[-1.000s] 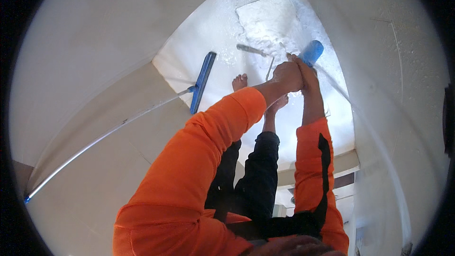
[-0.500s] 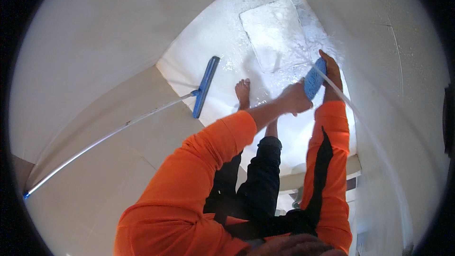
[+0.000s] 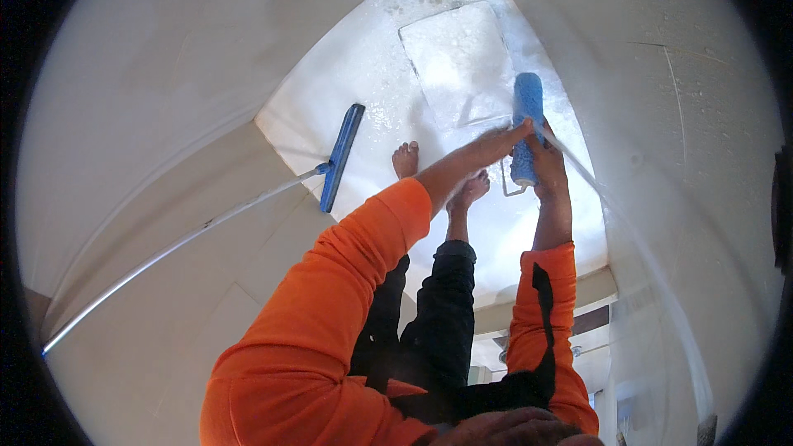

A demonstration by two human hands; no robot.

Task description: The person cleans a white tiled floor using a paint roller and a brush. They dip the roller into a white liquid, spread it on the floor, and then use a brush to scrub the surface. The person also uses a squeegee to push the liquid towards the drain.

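Note:
Both my hands are at a blue, wet paint roller [image 3: 529,99] above the white shower floor. My right hand [image 3: 549,167] curls round its right side, towards the near end. From the left, my left hand [image 3: 514,139] reaches across and closes on the roller's middle, partly covering it. A bent wire frame [image 3: 517,192] comes out of the near end; the roller's handle is hidden. A thin stream of water [image 3: 652,252] falls in from a dark outlet [image 3: 706,429] at the lower right and meets the roller beside my fingers.
A blue floor squeegee [image 3: 341,157] lies to the left, its long metal pole running to the lower left. My bare feet [image 3: 469,190] stand on the wet white floor [image 3: 380,49]. A square panel [image 3: 462,58] is set into it. Beige walls [image 3: 661,116] close in either side.
The roller has turned from tilted to nearly straight away from me, and its wire frame now shows. My left hand has moved from its near end up to its middle.

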